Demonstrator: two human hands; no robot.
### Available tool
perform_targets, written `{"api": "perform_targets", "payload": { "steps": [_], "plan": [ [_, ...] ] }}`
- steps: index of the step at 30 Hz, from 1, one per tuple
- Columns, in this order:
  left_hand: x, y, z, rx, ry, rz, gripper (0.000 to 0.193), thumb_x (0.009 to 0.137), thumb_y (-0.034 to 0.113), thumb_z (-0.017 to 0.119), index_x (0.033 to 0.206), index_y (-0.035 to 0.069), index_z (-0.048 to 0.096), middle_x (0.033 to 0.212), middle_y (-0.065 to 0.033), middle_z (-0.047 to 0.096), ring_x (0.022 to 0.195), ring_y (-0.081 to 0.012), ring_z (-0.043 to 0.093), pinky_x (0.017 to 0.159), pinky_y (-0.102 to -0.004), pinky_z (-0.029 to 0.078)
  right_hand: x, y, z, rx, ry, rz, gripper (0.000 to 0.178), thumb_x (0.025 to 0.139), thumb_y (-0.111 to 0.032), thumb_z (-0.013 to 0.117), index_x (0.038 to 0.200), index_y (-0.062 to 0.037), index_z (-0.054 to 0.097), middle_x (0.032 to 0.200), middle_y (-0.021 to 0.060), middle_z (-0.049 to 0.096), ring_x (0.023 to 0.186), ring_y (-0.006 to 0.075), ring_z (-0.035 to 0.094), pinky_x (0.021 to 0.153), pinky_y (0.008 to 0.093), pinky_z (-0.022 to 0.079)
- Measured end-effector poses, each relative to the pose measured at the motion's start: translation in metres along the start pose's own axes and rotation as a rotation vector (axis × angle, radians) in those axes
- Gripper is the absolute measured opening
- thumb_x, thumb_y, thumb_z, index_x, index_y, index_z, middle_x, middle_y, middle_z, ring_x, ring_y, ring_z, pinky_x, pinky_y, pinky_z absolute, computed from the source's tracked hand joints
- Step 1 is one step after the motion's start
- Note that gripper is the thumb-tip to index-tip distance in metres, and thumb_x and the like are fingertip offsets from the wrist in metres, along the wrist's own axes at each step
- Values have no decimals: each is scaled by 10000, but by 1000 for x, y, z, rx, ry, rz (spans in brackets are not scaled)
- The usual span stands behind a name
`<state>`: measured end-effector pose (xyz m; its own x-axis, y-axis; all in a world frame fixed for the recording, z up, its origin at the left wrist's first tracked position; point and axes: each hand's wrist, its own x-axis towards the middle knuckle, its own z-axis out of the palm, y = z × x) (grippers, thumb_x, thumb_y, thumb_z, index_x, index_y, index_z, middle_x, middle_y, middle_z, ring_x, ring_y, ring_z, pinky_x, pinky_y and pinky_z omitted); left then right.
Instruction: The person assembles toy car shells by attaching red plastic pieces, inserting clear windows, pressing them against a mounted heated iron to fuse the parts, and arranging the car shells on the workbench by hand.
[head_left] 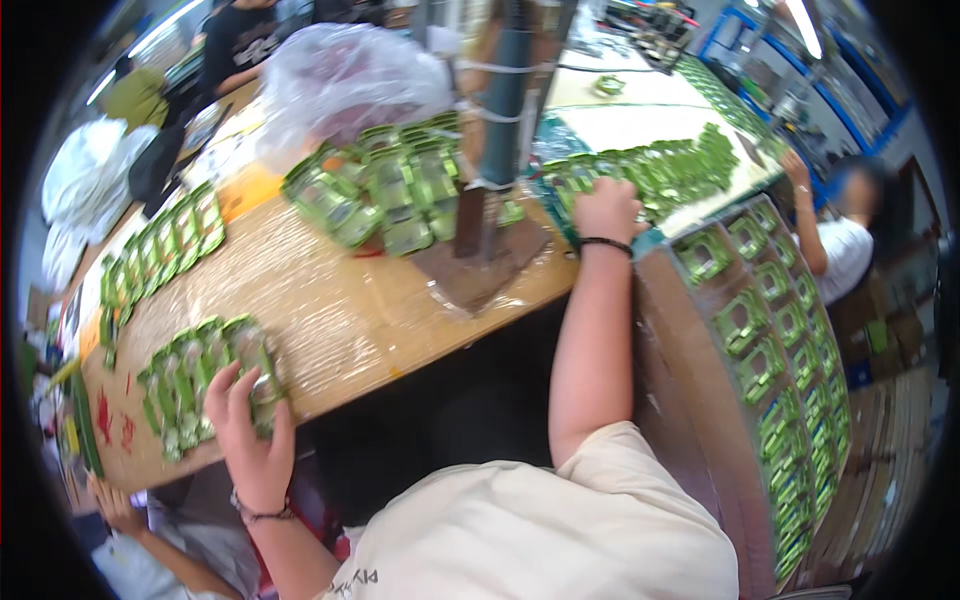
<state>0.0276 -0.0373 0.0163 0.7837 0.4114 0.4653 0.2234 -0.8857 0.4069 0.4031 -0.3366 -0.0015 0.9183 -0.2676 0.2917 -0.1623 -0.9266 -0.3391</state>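
My left hand [257,450] is at the near left of the wooden table, its fingers apart. The fingertips reach over the end of a short row of green plastic frames [190,380], touching or nearly touching them. Off to the right, my arm stretches forward and my right hand [607,212] is closed at the near edge of a long row of similar green frames [680,170] on a bright white surface. Its fingertips face away, so what they grip is hidden. A heap of green frames with clear middles [400,190] lies between my hands, farther back.
A grey post [508,100] on a brown base rises from the film-covered table [330,320]. Behind the heap sits a clear plastic bag [350,80]. At right stands a large carton [670,330] beside rows of green frames. Co-workers sit at right, lower left and far left.
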Motion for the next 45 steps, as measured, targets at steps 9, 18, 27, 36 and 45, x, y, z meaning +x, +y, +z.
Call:
{"api": "perform_targets", "payload": {
  "steps": [9,18,27,36,45],
  "plan": [
    [-3,8,12,135,15,15,274,724,42,713,939,25,545,1083,-145,580,1149,-401,474,1016,-486,371,-75,1,-15,844,441,-560,290,897,-81,587,1182,-27,571,1289,197,553,1243,402,499,1079,547,344],
    [-42,16,20,-469,171,115,231,739,21,699,819,46,483,1214,-174,524,1219,-385,508,1003,-520,428,-245,-27,-39,1038,-271,-1356,176,809,8,591,981,-15,620,1067,188,582,971,361,615,865,432,518],
    [-76,18,6,-2015,-161,-465,422,865,195,733,1183,-7,545,1545,-325,213,1234,-369,559,1013,-474,480,-213,-128,-6,427,-58,-1079,257,833,-142,649,1006,46,613,1196,248,519,1080,388,497,921,430,457],
    [-95,18,19,-1940,-522,-351,1041,656,145,882,1468,109,231,1313,-138,419,975,-249,550,782,-360,484,-206,-137,4,466,-105,-1029,34,816,-19,600,843,-2,612,966,127,565,933,320,538,821,401,492],
    [-87,29,29,-1916,-485,-417,1041,746,335,804,1535,28,198,1284,-182,483,901,-229,552,720,-311,457,-206,-122,-2,609,-187,-1117,52,846,-17,639,898,-15,645,901,127,594,885,336,561,787,419,469]
  ]
}}
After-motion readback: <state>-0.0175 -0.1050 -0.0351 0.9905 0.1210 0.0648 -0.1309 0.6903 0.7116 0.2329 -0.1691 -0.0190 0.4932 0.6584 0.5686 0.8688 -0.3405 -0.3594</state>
